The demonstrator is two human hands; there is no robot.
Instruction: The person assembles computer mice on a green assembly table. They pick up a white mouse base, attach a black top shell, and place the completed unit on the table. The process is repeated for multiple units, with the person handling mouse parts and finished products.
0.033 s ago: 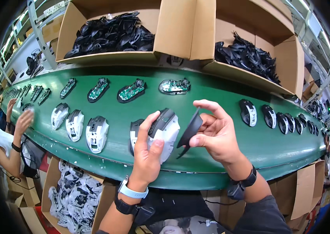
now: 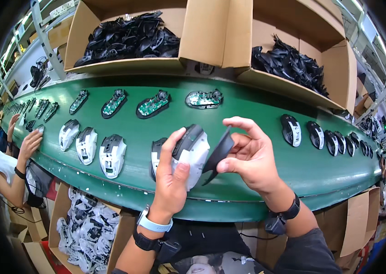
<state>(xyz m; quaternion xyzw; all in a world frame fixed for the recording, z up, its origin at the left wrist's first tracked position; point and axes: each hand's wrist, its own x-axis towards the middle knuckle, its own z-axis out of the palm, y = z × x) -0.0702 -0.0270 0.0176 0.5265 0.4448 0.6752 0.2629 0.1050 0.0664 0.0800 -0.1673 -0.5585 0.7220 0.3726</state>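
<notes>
My left hand (image 2: 170,185) is closed around a white and dark grey computer mouse shell (image 2: 196,155), held tilted over the green work surface (image 2: 247,201). Between thumb and fingers of my right hand (image 2: 254,160) is a thin, curved black side panel (image 2: 220,150), just right of the shell. Its edge is very close to the shell's side; whether they touch I cannot tell. Partly hidden behind my left fingers lies another mouse shell (image 2: 156,153). Left of it, a white and grey shell (image 2: 112,157) rests with two similar ones in a row.
Several green circuit boards on black bases (image 2: 154,106) line the far side. Mice with black sides (image 2: 290,131) stand in a row at right. Two cardboard boxes (image 2: 129,65) of black panels stand behind. A box (image 2: 126,237) of shells sits below left; a co-worker's hand (image 2: 31,142) is at far left.
My right hand has moved slightly left, bringing the black side panel closer to the mouse shell. The co-worker's hand at far left has shifted a little.
</notes>
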